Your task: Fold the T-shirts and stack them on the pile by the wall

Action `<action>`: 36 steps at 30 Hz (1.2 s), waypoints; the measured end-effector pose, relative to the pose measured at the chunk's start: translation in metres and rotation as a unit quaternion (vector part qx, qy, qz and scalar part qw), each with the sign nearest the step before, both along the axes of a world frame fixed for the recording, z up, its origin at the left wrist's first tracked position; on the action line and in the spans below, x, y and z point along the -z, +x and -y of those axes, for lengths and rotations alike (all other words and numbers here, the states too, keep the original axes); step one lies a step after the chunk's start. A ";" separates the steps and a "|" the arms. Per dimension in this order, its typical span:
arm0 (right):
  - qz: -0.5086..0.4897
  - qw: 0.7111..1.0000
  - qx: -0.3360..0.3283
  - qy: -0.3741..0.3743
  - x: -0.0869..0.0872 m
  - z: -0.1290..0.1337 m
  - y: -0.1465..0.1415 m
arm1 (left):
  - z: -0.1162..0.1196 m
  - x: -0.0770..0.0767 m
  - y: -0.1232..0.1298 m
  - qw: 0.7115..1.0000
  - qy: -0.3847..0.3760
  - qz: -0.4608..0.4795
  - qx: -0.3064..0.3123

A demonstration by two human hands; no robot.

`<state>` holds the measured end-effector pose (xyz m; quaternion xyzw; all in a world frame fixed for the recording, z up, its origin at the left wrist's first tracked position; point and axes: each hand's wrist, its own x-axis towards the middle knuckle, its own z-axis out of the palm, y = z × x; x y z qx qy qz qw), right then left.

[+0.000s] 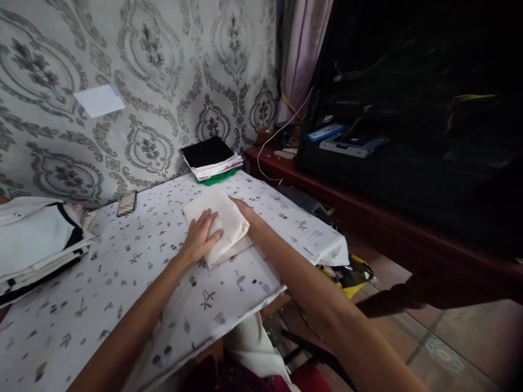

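Observation:
A cream folded cloth [223, 215] lies on the table, its layers showing along the right edge. My left hand [201, 237] rests flat on top of it, fingers spread. At the cloth's far right side is my right hand [242, 209]; its fingers are mostly hidden, so their grip does not show. Beyond the cloth, a stack of folded fabrics [212, 155] has black on top, white in the middle and green at the bottom. Another pile of white and black fabrics [38, 242] sits at the left.
A patterned white cloth [134, 277] covers the table. Near the wall lies a small blurred rectangular item [127, 203]. To the right stands a dark red cabinet [368, 218] with a white cable [261, 155]. White paper [99, 100] is on the patterned wall. Pale fabric [255, 343] hangs below the table edge.

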<state>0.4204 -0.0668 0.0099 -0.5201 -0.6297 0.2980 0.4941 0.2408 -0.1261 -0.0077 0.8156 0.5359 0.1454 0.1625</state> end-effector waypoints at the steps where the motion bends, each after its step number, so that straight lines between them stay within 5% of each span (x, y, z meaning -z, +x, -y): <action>1: -0.013 0.999 -0.020 -0.032 0.003 -0.005 0.006 | 0.001 0.000 -0.001 1.000 -0.002 -0.008 0.002; 5: -0.101 0.982 -0.070 -0.146 0.013 -0.017 0.028 | 0.005 0.003 -0.005 1.000 0.005 -0.023 0.016; 7: -0.080 0.988 -0.055 -0.116 0.014 -0.018 0.030 | 0.006 0.003 -0.006 0.999 0.007 -0.026 0.023; 10: 0.105 0.990 -0.093 0.004 0.012 -0.009 0.017 | 0.004 0.001 -0.007 0.999 0.003 -0.027 0.032; 12: 0.259 0.953 -0.146 0.053 0.012 0.001 0.004 | 0.002 0.001 -0.008 0.999 0.005 -0.023 0.034; 15: 0.402 0.898 -0.178 0.008 0.017 0.016 -0.004 | -0.006 0.004 -0.013 1.000 -0.005 -0.023 0.019; 19: 0.449 0.874 -0.185 -0.031 0.026 0.024 0.004 | -0.034 0.009 -0.022 0.997 -0.024 -0.068 -0.015; 25: 0.422 0.881 -0.210 -0.039 0.030 0.019 0.014 | -0.102 0.010 -0.030 0.984 -0.062 -0.142 -0.083; 28: 0.389 0.892 -0.227 -0.037 0.032 0.015 0.020 | -0.117 0.005 -0.030 0.981 -0.065 -0.151 -0.104; 32: 0.313 0.915 -0.255 -0.016 0.035 -0.001 0.033 | -0.098 -0.004 -0.019 0.979 -0.038 -0.165 -0.115; 36: 0.273 0.930 -0.244 0.006 0.046 -0.029 0.041 | -0.034 -0.006 0.009 0.990 0.007 -0.140 0.015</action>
